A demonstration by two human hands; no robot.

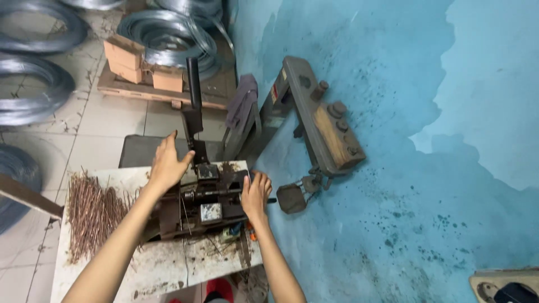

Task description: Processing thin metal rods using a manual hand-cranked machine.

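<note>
Left hand point(167, 163) is spread wide, laid against lever point(194, 95) of press point(205, 202). Right hand point(255, 193) is closed on press's right side. Rods point(92, 216) are piled left.

The surface point(163, 269) lies open near its front edge; rods point(92, 216) crowd its left, the machine point(205, 205) its middle.

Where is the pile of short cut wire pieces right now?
In the head view, the pile of cut wire pieces lies on the left part of the white table, left of the lever machine, beside the left forearm.
</note>
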